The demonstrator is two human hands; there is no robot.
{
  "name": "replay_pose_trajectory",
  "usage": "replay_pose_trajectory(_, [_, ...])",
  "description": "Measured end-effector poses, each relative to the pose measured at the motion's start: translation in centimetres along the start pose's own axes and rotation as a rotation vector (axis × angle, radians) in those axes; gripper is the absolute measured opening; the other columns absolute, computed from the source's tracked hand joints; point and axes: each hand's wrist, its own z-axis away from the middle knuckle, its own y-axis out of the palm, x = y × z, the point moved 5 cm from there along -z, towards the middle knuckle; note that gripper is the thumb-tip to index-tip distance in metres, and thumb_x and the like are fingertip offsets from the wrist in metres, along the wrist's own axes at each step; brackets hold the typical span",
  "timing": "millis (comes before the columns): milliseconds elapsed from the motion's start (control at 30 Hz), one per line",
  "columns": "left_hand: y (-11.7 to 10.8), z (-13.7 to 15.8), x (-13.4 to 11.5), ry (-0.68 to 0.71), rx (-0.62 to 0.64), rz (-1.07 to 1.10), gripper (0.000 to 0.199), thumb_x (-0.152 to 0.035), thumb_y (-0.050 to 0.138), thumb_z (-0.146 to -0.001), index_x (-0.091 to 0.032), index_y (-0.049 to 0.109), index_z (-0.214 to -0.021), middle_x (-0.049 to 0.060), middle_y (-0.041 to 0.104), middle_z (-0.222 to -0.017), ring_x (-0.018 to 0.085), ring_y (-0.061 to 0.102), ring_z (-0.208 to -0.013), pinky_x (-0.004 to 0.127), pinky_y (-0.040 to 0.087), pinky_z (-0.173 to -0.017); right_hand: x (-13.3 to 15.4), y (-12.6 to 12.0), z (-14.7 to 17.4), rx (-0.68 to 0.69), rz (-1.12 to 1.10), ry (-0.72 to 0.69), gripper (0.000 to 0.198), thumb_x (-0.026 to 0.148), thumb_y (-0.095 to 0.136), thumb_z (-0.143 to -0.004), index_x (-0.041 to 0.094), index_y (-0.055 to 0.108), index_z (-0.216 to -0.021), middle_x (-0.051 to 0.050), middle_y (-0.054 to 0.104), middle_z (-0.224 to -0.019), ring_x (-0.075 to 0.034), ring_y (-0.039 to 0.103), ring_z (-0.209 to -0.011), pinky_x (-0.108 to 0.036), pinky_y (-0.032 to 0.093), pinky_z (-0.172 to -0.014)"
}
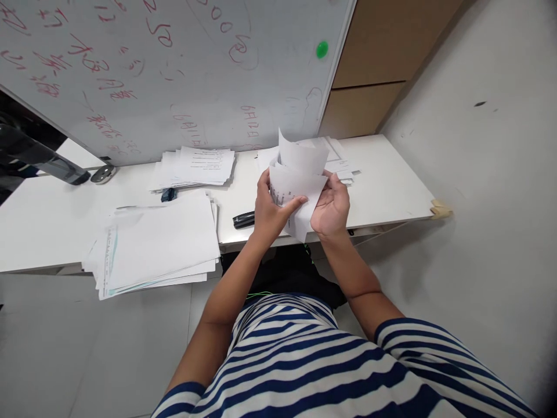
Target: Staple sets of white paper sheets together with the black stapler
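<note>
Paper [300, 181], white, curled, black-printed, is held above the front edge of a long white counter [387, 186]; the left hand [270, 208] pinches it, the right hand [333, 209] cups its side, grip unclear; counter space opens rightward.

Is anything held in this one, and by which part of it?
Yes, papers: the left hand grips their left side, thumb over the front; the right hand is at their right edge, its hold partly hidden.
</note>
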Motion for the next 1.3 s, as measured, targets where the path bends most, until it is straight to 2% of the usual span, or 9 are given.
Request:
replay_pose_trajectory(167, [0.1, 0.1, 0.0, -0.018, -0.012, 0.033, 0.093, -0.055, 0.073, -0.076, -0.035, 0.017, -0.147, 0.010, 0.037, -0.148, 0.028, 0.043, -0.134, 0.042, 0.043, -0.106, 0.2, -0.1, 0.2, 0.001, 0.036, -0.014, 0.058, 0.072, 0.034, -0.088, 0.027, 0.060, -0.113, -0.007, 0.068, -0.106, -0.029, 0.065, -0.104, -0.048, 0.056, -0.084])
replay_pose_trajectory(300, [0.2, 0.2, 0.0, -0.035, -0.010, 0.065, 0.094, -0.054, 0.074, -0.075, -0.034, 0.017, -0.147, 0.010, 0.037, -0.148, 0.029, 0.043, -0.134, 0.043, 0.042, -0.107, 0.4, -0.2, 0.4, -0.037, -0.020, -0.013, 0.047, 0.067, 0.039, -0.088, 0.027, 0.059, -0.103, -0.005, 0.066, -0.098, -0.027, 0.066, -0.102, -0.047, 0.056, -0.083])
replay_pose_trajectory(567, [0.3, 0.4, -0.2, -0.013, 0.013, 0.052, 0.091, -0.052, 0.072, -0.078, -0.034, 0.016, -0.147, 0.010, 0.035, -0.149, 0.028, 0.042, -0.135, 0.043, 0.041, -0.109, 0.6, -0.5, 0.7, -0.111, -0.072, 0.007, 0.039, 0.063, 0.047, -0.088, 0.026, 0.051, -0.078, -0.001, 0.054, -0.074, -0.021, 0.063, -0.082, -0.040, 0.056, -0.079])
replay_pose_trajectory(767, [0.2, 0.2, 0.3, -0.018, 0.026, 0.179, 0.089, -0.053, 0.077, -0.072, -0.033, 0.026, -0.142, 0.009, 0.039, -0.145, 0.028, 0.044, -0.132, 0.041, 0.041, -0.108, 1.4, -0.3, 0.9, -0.083, -0.209, 0.078, 0.037, 0.054, 0.060, -0.084, 0.025, 0.045, -0.067, 0.003, 0.046, -0.065, -0.015, 0.055, -0.067, -0.032, 0.053, -0.071])
replay_pose_trajectory(933, [0.4, 0.0, 1.1, -0.022, 0.074, 0.294, 0.085, -0.054, 0.079, -0.070, -0.033, 0.033, -0.138, 0.008, 0.044, -0.139, 0.026, 0.050, -0.124, 0.038, 0.046, -0.100, 1.6, -0.2, 1.2, -0.057, -0.282, 0.187, 0.033, 0.050, 0.067, -0.080, 0.024, 0.053, -0.066, 0.003, 0.051, -0.066, -0.014, 0.057, -0.068, -0.029, 0.052, -0.067])
replay_pose_trajectory(1300, [0.4, 0.0, 1.6, -0.041, 0.068, 0.288, 0.082, -0.054, 0.079, -0.069, -0.033, 0.036, -0.136, 0.007, 0.047, -0.136, 0.024, 0.053, -0.119, 0.035, 0.047, -0.094, 1.8, 0.0, 2.0, -0.030, -0.274, 0.126, 0.027, 0.053, 0.067, -0.081, 0.025, 0.067, -0.079, 0.000, 0.065, -0.078, -0.019, 0.066, -0.079, -0.035, 0.057, -0.072])
